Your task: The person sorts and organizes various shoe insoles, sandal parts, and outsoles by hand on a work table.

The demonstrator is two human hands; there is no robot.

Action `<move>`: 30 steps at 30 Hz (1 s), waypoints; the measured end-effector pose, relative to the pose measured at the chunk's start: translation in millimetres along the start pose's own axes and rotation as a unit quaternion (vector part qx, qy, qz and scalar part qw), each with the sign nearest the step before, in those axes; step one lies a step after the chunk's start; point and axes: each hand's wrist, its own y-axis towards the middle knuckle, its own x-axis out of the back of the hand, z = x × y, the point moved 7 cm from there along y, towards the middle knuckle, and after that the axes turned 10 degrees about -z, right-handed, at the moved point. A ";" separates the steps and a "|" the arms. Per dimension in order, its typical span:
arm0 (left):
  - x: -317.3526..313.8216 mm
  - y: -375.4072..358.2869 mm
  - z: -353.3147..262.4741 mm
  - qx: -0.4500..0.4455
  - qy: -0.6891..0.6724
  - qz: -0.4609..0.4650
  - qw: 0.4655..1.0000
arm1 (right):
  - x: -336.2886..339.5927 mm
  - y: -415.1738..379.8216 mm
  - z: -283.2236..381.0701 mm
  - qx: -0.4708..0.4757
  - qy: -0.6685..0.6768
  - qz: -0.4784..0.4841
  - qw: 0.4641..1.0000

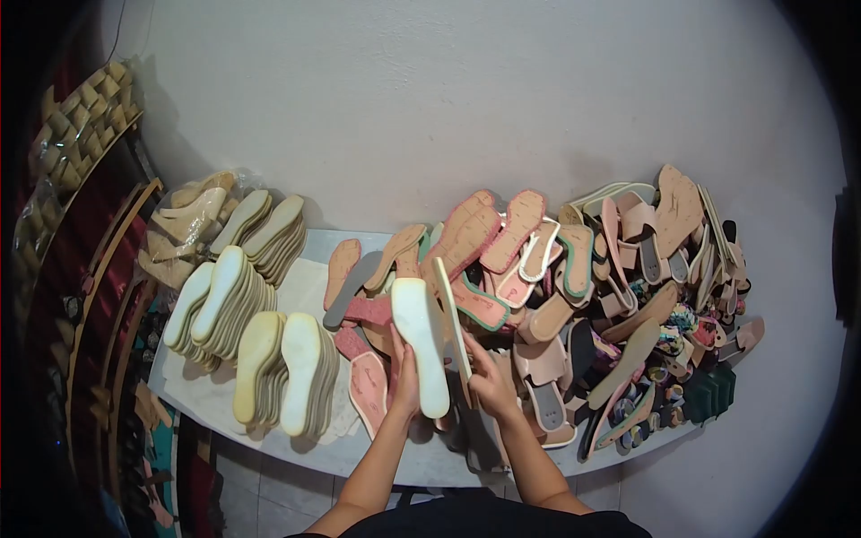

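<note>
My left hand (405, 384) holds a pale cream insole (420, 341) flat side up, fingers under its heel end. My right hand (489, 381) grips a second sole (453, 327) turned on edge right beside it, so only its thin side shows. Both soles are held just above the table's front middle, over pink and tan soles lying there.
Neat stacks of cream insoles (240, 323) fill the left of the white table (215, 399). A big loose heap of pink and tan soles and sandals (610, 278) covers the right. A grey wall stands behind; woven items (76, 125) lean at the far left.
</note>
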 end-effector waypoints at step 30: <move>184.1 -88.4 -143.0 -0.146 0.253 -0.176 0.940 | -118.1 -87.4 -70.4 0.009 -0.021 -0.011 1.000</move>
